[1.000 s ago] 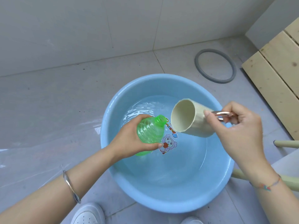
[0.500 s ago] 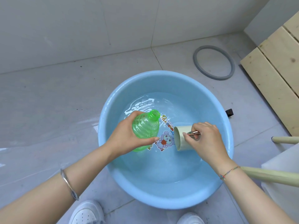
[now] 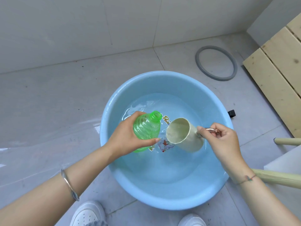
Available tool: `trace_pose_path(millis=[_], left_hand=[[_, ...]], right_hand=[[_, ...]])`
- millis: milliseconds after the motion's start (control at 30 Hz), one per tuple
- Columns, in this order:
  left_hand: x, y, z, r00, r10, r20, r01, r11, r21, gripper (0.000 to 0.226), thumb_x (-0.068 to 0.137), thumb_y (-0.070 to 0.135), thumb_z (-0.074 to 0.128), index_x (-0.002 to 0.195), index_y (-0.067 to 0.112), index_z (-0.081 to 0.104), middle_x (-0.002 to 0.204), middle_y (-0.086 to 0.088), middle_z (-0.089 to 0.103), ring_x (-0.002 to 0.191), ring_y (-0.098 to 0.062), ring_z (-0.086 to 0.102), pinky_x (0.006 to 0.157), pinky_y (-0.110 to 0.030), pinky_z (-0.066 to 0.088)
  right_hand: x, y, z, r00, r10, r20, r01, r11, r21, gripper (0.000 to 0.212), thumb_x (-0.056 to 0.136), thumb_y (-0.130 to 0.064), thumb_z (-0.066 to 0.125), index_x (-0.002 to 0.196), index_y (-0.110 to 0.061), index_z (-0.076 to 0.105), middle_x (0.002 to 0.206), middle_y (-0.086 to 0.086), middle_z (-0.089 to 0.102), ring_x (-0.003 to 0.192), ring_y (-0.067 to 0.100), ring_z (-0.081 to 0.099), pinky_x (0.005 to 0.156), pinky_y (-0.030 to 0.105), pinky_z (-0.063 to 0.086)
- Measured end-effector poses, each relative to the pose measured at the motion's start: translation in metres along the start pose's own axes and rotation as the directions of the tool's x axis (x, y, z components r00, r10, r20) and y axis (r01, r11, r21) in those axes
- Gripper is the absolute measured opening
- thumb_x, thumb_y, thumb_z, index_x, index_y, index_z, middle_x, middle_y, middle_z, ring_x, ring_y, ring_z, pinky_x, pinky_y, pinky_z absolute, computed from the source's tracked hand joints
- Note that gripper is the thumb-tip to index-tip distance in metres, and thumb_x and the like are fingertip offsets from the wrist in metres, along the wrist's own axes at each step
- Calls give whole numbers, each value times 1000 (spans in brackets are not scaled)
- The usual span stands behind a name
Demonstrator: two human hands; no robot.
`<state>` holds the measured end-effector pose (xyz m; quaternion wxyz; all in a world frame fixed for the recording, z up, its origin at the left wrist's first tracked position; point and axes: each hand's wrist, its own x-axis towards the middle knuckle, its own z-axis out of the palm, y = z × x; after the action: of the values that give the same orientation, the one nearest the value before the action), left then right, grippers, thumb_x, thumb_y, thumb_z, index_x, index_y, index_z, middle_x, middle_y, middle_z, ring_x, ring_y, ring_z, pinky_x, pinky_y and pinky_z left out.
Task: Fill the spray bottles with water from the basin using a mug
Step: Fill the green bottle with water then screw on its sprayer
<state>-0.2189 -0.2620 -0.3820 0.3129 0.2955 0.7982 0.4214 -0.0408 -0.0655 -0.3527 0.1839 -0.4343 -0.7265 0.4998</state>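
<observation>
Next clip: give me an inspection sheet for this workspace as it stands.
Surface: grey tiled floor, wet sheen at left.
Job's things: blue basin holding water; green bottle, uncapped, held tilted over it; beige mug tipped, mouth beside the bottle's neck.
Clutter: grey ring on the floor; small black object by the basin's right rim.
Grippers (hands): left hand grips the green bottle; right hand holds the beige mug by its handle.
Cables: nothing seen.
Surroundings: tiled wall; wooden slats at right; white shoes below.
</observation>
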Motion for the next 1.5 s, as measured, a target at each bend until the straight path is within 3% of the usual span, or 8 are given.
trace_pose_path(millis=[100,200,267,300,400,467,667,1500], left_hand=[[0,-1,0,1000,9,-6,-9,1000,15,72,60,49,90,120,36,53,112,21,62,106,-1,57,91,-20,43],[-1,-1,1,1000,19,-3,-18,999,33,76,59,53,89,123,36,52,116,22,60,110,-1,56,94,-20,42],[-1,0,1,999,31,13,-32,999,37,78,56,58,88,122,37,52,116,24,60,110,0,55,95,-20,42],[-1,1,2,999,42,19,-42,998,42,79,55,60,87,122,37,52,115,24,60,110,1,55,95,-19,42],[-2,3,4,997,71,34,-72,996,49,74,58,52,89,121,36,52,113,24,60,106,3,54,90,-8,38],[-2,5,5,996,85,38,-87,995,55,73,59,49,89,121,37,52,113,24,60,105,4,54,90,-9,38],[-2,5,6,992,114,44,-117,992,49,73,59,48,90,121,36,52,114,22,61,108,1,56,92,-17,42],[-2,4,8,992,120,35,-123,989,84,73,59,51,89,121,34,54,115,21,62,110,-1,56,96,-24,43]], right_hand=[[-5,-19,-5,999,-2,-43,9,987,161,45,77,-18,77,51,-19,42,65,11,56,67,18,55,54,16,33],[-10,-43,-9,996,-51,-73,67,971,231,43,84,-5,68,54,-16,40,44,-15,47,55,3,57,60,10,38],[-14,-59,-11,993,-90,-77,107,962,250,47,83,-8,69,48,-24,44,43,-15,45,57,5,57,62,11,40],[-16,-65,-12,990,-113,-80,130,958,254,45,82,-14,72,46,-22,45,45,-12,47,61,12,57,62,13,40],[-22,-76,-13,983,-168,-79,180,966,188,56,63,-49,81,57,-6,44,64,32,49,71,22,47,66,27,35],[-26,-83,-12,976,-194,-95,205,971,120,62,61,-51,79,63,-1,42,76,40,53,68,23,46,67,32,34],[-34,-94,-9,932,-341,-127,335,940,-67,44,74,-30,73,57,-9,37,53,-5,38,51,6,32,50,14,25],[-41,-111,-9,768,-637,-70,568,727,-386,39,79,-23,70,60,-13,38,63,-10,36,66,7,37,62,16,27]])
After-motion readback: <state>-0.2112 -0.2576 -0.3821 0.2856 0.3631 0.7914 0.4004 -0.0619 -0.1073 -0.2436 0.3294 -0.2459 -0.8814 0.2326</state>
